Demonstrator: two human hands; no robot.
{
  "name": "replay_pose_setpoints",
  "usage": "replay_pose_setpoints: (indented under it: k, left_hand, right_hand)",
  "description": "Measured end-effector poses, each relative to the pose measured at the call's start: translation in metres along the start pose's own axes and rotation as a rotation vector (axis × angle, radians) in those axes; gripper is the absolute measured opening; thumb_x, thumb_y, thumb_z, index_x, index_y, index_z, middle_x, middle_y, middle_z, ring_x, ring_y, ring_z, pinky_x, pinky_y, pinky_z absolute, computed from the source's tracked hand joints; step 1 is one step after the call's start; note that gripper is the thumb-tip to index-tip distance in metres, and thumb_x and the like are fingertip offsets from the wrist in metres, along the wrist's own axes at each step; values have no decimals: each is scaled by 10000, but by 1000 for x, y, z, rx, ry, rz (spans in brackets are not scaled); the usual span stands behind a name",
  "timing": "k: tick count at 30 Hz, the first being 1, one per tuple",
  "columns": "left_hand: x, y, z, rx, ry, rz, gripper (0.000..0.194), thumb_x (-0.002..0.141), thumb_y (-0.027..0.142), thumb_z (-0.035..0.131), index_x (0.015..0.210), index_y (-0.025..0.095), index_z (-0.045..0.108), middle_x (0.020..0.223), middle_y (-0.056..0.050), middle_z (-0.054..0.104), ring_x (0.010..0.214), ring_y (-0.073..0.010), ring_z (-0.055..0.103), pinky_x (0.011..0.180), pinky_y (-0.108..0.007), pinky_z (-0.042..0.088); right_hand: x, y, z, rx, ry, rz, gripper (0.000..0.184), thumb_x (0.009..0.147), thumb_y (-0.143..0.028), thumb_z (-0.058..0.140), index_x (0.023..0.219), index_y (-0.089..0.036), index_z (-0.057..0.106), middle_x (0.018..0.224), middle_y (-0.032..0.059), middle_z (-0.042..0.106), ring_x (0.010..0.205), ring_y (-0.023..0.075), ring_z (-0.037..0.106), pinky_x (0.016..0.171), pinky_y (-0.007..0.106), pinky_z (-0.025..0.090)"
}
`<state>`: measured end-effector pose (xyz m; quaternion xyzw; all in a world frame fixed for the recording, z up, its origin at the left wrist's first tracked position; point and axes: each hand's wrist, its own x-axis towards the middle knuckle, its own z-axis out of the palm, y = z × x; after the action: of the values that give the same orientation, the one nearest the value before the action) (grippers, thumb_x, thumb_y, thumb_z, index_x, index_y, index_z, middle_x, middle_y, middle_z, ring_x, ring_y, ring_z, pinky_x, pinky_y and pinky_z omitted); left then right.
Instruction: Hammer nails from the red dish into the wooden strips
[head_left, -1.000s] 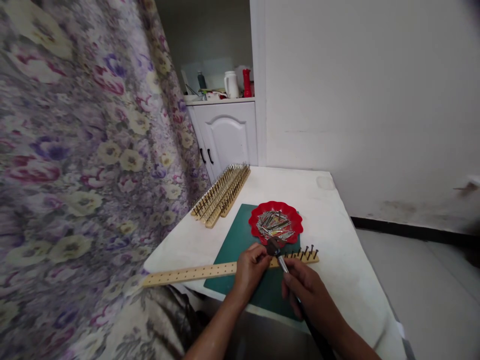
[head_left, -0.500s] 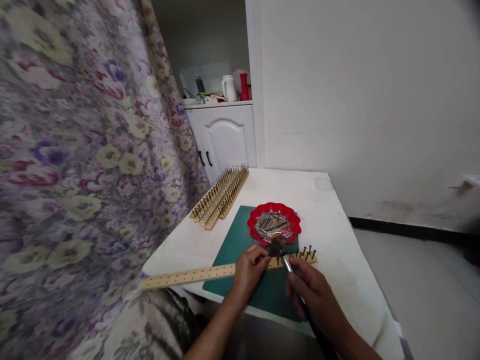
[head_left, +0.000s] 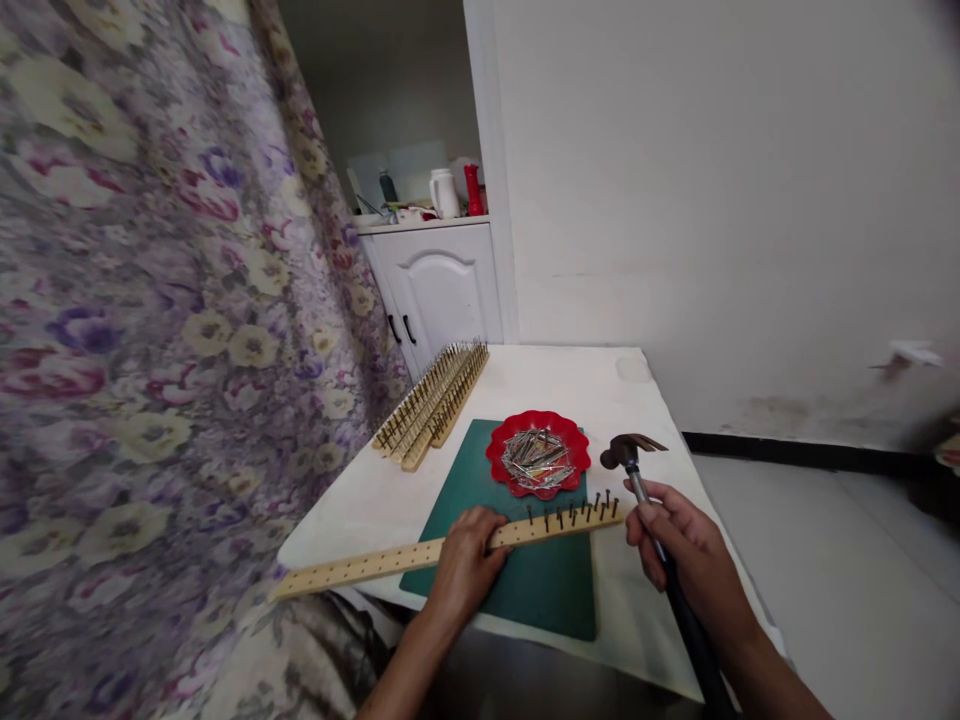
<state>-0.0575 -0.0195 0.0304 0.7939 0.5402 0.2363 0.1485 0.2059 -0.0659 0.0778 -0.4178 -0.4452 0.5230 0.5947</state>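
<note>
A long wooden strip [head_left: 390,560] with a row of holes lies across a green mat [head_left: 517,570]; several dark nails [head_left: 574,512] stand in its right end. My left hand [head_left: 465,565] rests on the strip's middle, fingers curled over it and pressing it down. My right hand [head_left: 682,560] is closed around the handle of a claw hammer [head_left: 630,452], lifted off to the right of the strip's end. A red scalloped dish [head_left: 499,460] full of loose nails sits just behind the strip.
More nail-studded wooden strips [head_left: 431,400] are stacked at the white table's [head_left: 645,400] back left. A floral curtain [head_left: 150,350] hangs close on the left. A white cabinet [head_left: 435,285] with jugs stands behind; a white wall is on the right.
My right hand has swung the hammer away from the nails to the right and up. My left hand has let go of the nail and slid left onto the strip.
</note>
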Motion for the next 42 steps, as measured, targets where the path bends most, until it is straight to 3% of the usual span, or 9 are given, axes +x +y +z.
replay_pose_setpoints:
  k: [10, 15, 20, 22, 25, 28, 33, 38, 42]
  left_hand:
    - [11, 23, 16, 1, -32, 38, 191, 730, 160, 624, 914, 206, 645, 903, -54, 622, 898, -233, 544, 794, -346, 410]
    - [17, 21, 1, -117, -2, 94, 155, 799, 217, 585, 946, 207, 634, 951, -57, 624, 912, -210, 556, 804, -327, 419]
    - [63, 27, -14, -185, 46, 123, 146, 866, 206, 473, 862, 184, 617, 857, -35, 618, 812, -163, 569, 724, -264, 424]
    - [90, 31, -7, -115, 29, 131, 132, 838, 167, 490, 854, 180, 620, 846, -30, 625, 801, -160, 569, 711, -253, 416]
    - [127, 37, 12, 67, -92, 77, 120, 796, 136, 520, 821, 184, 627, 897, -32, 648, 857, -166, 574, 737, -247, 405]
    - [150, 38, 28, 120, -132, 24, 102, 761, 130, 555, 780, 181, 641, 881, -46, 662, 853, -185, 586, 720, -256, 403]
    - [160, 36, 40, 160, -150, -23, 103, 770, 142, 553, 814, 171, 641, 908, -84, 670, 896, -216, 592, 752, -284, 402]
    - [162, 34, 40, 194, -163, -43, 145, 771, 146, 533, 864, 172, 641, 914, -92, 680, 885, -231, 600, 731, -298, 405]
    - [166, 38, 41, 229, -191, -70, 121, 739, 147, 552, 798, 147, 658, 862, -108, 689, 841, -240, 610, 705, -298, 409]
  right_hand:
    - [-2, -1, 0, 14, -23, 19, 202, 904, -344, 507, 1045, -202, 534, 643, -43, 580, 329, 33, 409, 339, 155, 276]
    - [1, 0, -2, 32, 4, 28, 250, 897, -348, 519, 1097, -197, 523, 649, -42, 581, 326, 35, 410, 339, 158, 275]
    - [0, -2, -3, 29, 10, 33, 277, 896, -367, 515, 1111, -192, 516, 649, -39, 577, 323, 44, 400, 336, 172, 260]
    - [0, -4, -3, 21, 12, 36, 285, 896, -374, 512, 1112, -190, 518, 650, -37, 577, 324, 47, 395, 338, 178, 260]
    - [0, -6, -2, 15, 17, 43, 298, 885, -387, 525, 1109, -191, 522, 650, -36, 577, 324, 51, 393, 339, 185, 254]
    - [0, -6, -2, 22, 12, 54, 308, 879, -400, 529, 1107, -194, 522, 648, -34, 579, 321, 52, 392, 338, 187, 244]
    - [-1, -8, -2, 15, 9, 57, 286, 886, -399, 517, 1088, -197, 527, 634, -41, 569, 317, 41, 379, 335, 180, 232]
    - [-1, -10, 0, 24, 8, 55, 296, 885, -392, 524, 1102, -191, 533, 634, -41, 568, 321, 36, 387, 328, 173, 251]
    - [0, -8, 2, 41, 5, 57, 320, 868, -401, 541, 1104, -186, 535, 640, -36, 580, 316, 33, 392, 320, 168, 251]
